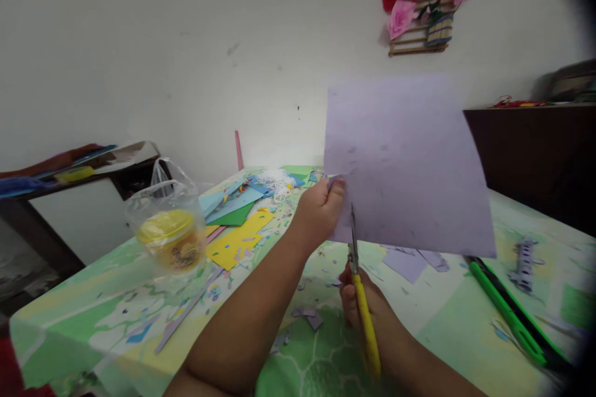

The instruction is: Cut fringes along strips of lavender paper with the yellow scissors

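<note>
A large lilac sheet of paper is held up above the table, its lower edge hanging free. My left hand pinches it at the left edge, thumb on the near side. Below, my right hand is closed round yellow-handled scissors. The scissor blades point upward at the sheet's lower edge, left of its middle, just right of my left hand. Lilac paper offcuts lie on the table beneath the sheet, and smaller scraps lie nearer to me.
A green utility knife and a cut lilac paper piece lie at the right. At the left, a yellow-lidded tub stands in a clear plastic bag. Yellow paper and white shreds lie on the patterned tablecloth.
</note>
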The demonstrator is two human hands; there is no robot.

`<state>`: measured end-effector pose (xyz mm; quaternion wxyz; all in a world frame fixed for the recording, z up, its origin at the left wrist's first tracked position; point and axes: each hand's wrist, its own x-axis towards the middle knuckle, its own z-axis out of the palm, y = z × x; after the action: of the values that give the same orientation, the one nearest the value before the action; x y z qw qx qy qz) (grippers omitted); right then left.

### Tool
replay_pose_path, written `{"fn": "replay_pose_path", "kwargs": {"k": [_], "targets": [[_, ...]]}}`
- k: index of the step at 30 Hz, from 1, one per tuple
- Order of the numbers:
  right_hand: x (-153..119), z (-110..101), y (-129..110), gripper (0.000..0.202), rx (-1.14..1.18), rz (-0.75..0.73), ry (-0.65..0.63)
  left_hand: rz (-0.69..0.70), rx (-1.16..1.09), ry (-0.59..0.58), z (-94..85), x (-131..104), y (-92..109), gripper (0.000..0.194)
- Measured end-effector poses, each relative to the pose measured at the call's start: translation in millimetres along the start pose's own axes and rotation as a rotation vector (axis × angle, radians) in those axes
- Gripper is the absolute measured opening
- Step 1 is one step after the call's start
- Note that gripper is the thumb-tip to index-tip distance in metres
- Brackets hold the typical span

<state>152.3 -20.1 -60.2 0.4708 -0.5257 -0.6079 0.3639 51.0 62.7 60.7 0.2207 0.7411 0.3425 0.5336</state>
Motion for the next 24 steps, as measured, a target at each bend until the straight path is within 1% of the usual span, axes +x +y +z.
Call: {"fn": "replay_pose_path", "kwargs": {"k": [3, 7, 9, 13, 19, 24], "targets": [[2.0, -1.4, 2.4, 0.039, 0.010, -0.010, 0.010, 0.037, 0.041, -0.041, 3.4, -2.8, 1.9, 0.030], [3.7, -0.5, 5.4, 0.039, 0.012, -0.021, 0.009, 0.015, 0.026, -0.026, 5.8, -5.0, 3.0, 0.032], [3.7, -1.3, 3.3, 0.038, 0.010, -0.022, 0.012, 0.012, 0.024, -0.025, 6.1, -5.8, 3.8, 0.032], [4.1, -5.1, -2.1, 0.036, 0.009, -0.029, 0.030, 0.040, 0.037, -0.067, 7.2, -6.9, 6.3, 0.030], [8.1, -6.3, 0.3, 0.036, 0.002, -0.046, 0.059, -0.030, -0.033, -0.081, 8.3, -6.2, 5.3, 0.032], [8.8, -2.8, 0.5, 0.035, 0.015, -0.067, 0.074, 0.047, 0.016, -0.119, 9.6, -6.2, 3.6, 0.032]]}}
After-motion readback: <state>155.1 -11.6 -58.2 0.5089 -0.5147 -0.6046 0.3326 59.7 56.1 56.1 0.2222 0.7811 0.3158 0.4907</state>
